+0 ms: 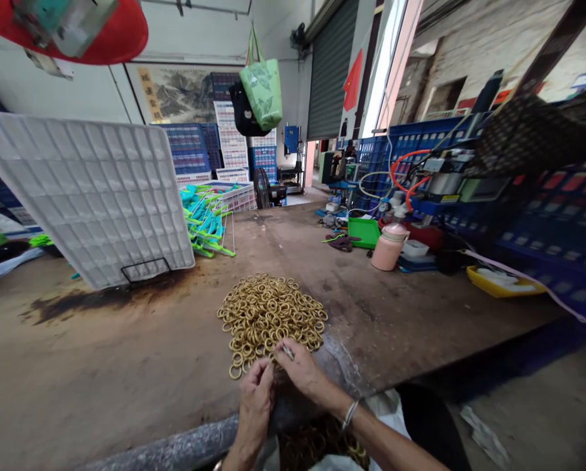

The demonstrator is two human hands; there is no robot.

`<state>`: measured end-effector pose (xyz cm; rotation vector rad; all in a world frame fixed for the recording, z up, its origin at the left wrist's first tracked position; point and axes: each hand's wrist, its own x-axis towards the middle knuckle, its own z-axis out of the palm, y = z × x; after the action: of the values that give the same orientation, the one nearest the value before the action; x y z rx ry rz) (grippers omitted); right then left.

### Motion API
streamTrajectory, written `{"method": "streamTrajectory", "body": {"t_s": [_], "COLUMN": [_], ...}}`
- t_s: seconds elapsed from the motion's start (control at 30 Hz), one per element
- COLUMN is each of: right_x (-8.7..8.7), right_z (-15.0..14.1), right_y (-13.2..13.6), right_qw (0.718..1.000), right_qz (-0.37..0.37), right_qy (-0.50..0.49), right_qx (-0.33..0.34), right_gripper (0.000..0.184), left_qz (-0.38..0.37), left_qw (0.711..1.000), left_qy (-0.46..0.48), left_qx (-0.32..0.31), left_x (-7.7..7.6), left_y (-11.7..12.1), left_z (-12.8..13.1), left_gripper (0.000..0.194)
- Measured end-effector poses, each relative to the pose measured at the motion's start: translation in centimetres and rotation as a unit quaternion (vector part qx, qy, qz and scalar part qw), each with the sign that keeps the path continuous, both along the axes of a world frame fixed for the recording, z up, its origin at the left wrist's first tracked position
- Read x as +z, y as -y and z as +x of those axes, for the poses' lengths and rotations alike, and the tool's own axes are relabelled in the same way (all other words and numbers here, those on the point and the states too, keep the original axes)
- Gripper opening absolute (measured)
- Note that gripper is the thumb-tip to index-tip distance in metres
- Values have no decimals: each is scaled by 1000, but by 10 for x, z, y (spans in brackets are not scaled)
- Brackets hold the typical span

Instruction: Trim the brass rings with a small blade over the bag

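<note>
A heap of brass-coloured rings (268, 307) lies on the brown tabletop (371, 314) in front of me. At its near edge my left hand (258, 392) is closed, thumb and fingertips pinched together. My right hand (300, 369) is closed too, its fingertips almost meeting those of the left. A small silvery piece (288, 352) shows at the right fingers; whether it is held or worn I cannot tell. What the fingertips pinch is too small to make out. Below the table edge, a white bag (391, 409) lies open, with more rings in shadow inside it.
To the left, a white ribbed panel (101, 196) leans upright on a black wire stand (146, 269). Green and turquoise plastic pieces (207, 219) lie behind it. On the right stand a pink bottle (390, 248), a green tray (364, 232) and a yellow tray (503, 284). A red lamp-like shade (121, 33) hangs overhead.
</note>
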<state>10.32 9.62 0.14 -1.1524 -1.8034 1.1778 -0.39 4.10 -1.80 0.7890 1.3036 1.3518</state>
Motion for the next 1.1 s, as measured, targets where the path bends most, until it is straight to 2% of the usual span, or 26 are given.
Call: {"method": "streamTrajectory", "body": {"t_s": [0.13, 0.27, 0.47, 0.53, 0.67, 0.73, 0.9, 1.1], "right_x": [2, 2, 7, 9, 13, 16, 17, 15], "right_z": [3, 7, 10, 10, 10, 11, 9, 8], "right_y": [7, 11, 15, 15, 16, 17, 16, 17], "right_qw": [995, 984, 965, 971, 997, 999, 992, 974], "right_qz": [-89, -155, -226, -205, -60, -27, -96, -185], "right_qy": [-51, -89, -131, -118, -48, -28, -72, -128], "right_qx": [-3, 5, 37, 38, 32, 32, 33, 35], "right_gripper": [21, 24, 24, 24, 25, 22, 23, 25], "left_qz": [11, -1, -15, -17, -20, -24, -20, -25], "left_qw": [1000, 999, 983, 979, 986, 991, 994, 991], "left_qy": [10, 38, 170, 187, 154, 126, 99, 117], "left_qx": [7, -30, -73, -79, -59, -48, -44, -64], "left_x": [12, 17, 23, 24, 23, 23, 29, 36], "left_y": [7, 13, 19, 20, 20, 21, 21, 21], "left_z": [0, 1, -1, -1, 0, 1, 3, 4], "left_gripper": [31, 30, 30, 30, 31, 31, 33, 34]}}
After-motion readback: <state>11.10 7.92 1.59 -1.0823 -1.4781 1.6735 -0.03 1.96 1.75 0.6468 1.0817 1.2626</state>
